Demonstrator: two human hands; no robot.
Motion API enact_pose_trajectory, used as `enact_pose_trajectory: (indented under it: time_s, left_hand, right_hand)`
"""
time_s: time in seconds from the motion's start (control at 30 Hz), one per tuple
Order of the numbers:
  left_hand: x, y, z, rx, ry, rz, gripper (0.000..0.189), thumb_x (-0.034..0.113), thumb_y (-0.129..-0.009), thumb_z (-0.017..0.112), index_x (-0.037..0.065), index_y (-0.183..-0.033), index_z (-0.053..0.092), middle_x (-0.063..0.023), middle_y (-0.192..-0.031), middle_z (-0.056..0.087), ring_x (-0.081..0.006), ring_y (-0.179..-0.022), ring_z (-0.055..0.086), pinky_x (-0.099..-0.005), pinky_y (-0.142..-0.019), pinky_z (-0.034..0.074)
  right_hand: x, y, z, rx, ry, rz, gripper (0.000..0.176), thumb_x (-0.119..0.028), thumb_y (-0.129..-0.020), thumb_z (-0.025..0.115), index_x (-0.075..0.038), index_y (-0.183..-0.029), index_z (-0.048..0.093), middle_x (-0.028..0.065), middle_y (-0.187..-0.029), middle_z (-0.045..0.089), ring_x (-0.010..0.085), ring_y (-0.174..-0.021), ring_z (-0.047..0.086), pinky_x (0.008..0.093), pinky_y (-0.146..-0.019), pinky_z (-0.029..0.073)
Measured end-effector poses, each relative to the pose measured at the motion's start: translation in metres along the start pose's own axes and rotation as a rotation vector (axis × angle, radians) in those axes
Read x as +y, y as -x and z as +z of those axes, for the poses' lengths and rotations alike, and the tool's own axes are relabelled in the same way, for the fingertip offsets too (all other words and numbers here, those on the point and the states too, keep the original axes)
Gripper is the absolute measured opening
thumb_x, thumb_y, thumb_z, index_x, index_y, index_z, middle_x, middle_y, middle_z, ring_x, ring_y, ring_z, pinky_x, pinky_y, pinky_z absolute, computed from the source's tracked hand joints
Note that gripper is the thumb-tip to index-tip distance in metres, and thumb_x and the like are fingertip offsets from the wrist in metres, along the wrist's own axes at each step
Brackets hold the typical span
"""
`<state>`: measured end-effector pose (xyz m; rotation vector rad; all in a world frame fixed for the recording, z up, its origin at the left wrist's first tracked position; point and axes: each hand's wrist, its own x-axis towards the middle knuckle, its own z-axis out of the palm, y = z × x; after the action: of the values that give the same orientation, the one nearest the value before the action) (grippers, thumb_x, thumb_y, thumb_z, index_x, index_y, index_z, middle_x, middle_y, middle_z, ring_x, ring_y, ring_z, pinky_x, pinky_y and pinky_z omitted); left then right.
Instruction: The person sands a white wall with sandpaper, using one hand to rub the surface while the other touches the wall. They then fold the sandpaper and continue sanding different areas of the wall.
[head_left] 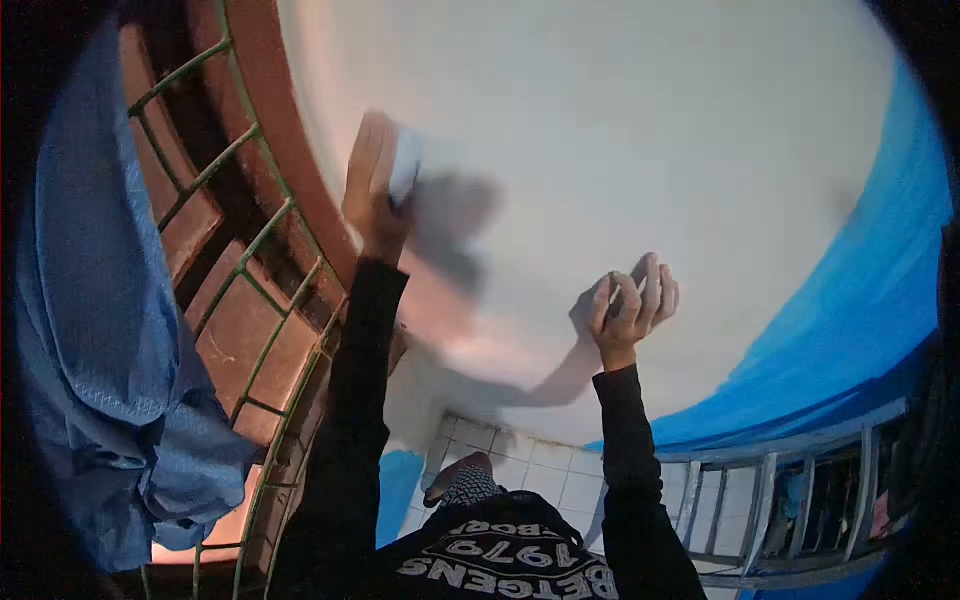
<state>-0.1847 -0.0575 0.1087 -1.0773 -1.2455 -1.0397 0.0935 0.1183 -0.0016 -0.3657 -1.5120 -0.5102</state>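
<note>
My left hand [373,190] is raised at the upper left, close to the pale wall [640,150], with its fingers closed around a flat, whitish-blue block [405,163]. I cannot tell what kind of thing this block is. A dark shadow falls on the wall just right of it. Lower and to the right, my right hand [637,303] is held up by the same wall. Its fingers are loosely bent and apart, with a gap between thumb and forefinger.
Along the left runs a green metal window grille [245,265] in a reddish-brown frame, with a blue cloth [110,250] hanging over it. Blue paint [850,320] covers the wall's right side. A grey rack [770,500] with hanging clothes stands lower right, near white tiles [545,480].
</note>
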Motion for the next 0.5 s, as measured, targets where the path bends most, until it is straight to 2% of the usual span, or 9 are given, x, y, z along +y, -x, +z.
enact_pose_trajectory:
  time_s: [0.1,0.13,0.2,0.33,0.43,0.5]
  left_hand:
    - [0.019,0.051,-0.017,-0.142,-0.062,-0.117,0.042,0.008,-0.092,0.072,0.003,-0.133,0.063,-0.0188,-0.142,0.059,-0.0343,-0.130,0.058,-0.0404,-0.106,0.050]
    - [0.006,0.075,-0.013,-0.146,-0.046,-0.109,0.042,0.008,-0.092,0.072,0.003,-0.133,0.063,-0.0188,-0.142,0.059,-0.0343,-0.130,0.058,-0.0404,-0.106,0.050]
    - [-0.019,0.122,0.002,-0.230,0.052,-0.469,0.044,0.012,-0.090,0.071,0.003,-0.132,0.064,-0.0198,-0.142,0.058,-0.0340,-0.133,0.056,-0.0415,-0.106,0.049]
    - [0.029,0.026,-0.011,0.029,0.019,-0.341,0.047,-0.001,-0.088,0.064,0.000,-0.134,0.063,-0.0174,-0.137,0.064,-0.0338,-0.123,0.064,-0.0392,-0.101,0.052]
    - [0.025,-0.032,-0.003,0.199,0.055,-0.182,0.055,-0.012,-0.081,0.056,0.000,-0.134,0.063,-0.0173,-0.137,0.064,-0.0321,-0.126,0.063,-0.0401,-0.107,0.049]
    - [0.020,-0.062,0.000,0.188,0.041,-0.118,0.059,-0.014,-0.076,0.053,-0.001,-0.133,0.064,-0.0181,-0.137,0.063,-0.0319,-0.128,0.061,-0.0412,-0.109,0.047]
  right_hand:
    - [-0.001,0.000,0.001,0.025,-0.009,0.010,0.013,-0.021,-0.090,0.064,-0.012,-0.099,0.066,0.0168,-0.140,0.058,0.0366,-0.130,0.049,0.0524,-0.108,0.039]
    - [-0.002,0.000,0.001,0.027,0.008,0.017,0.013,-0.021,-0.090,0.064,-0.012,-0.099,0.066,0.0168,-0.140,0.058,0.0366,-0.130,0.049,0.0524,-0.108,0.039]
    - [-0.003,-0.002,0.000,0.026,-0.011,0.020,0.013,-0.021,-0.090,0.065,-0.013,-0.100,0.066,0.0165,-0.141,0.058,0.0370,-0.130,0.048,0.0523,-0.106,0.040]
    - [-0.001,0.000,-0.001,0.023,-0.060,0.030,0.016,-0.022,-0.090,0.069,-0.014,-0.103,0.065,0.0162,-0.141,0.057,0.0365,-0.131,0.047,0.0526,-0.106,0.039]
    - [-0.001,0.000,-0.001,0.016,-0.007,0.011,0.017,-0.024,-0.090,0.069,-0.016,-0.104,0.065,0.0149,-0.142,0.057,0.0356,-0.133,0.046,0.0527,-0.106,0.039]
    - [-0.002,0.000,-0.001,0.006,-0.016,0.013,0.017,-0.024,-0.090,0.069,-0.016,-0.104,0.065,0.0142,-0.142,0.057,0.0350,-0.133,0.046,0.0527,-0.107,0.039]
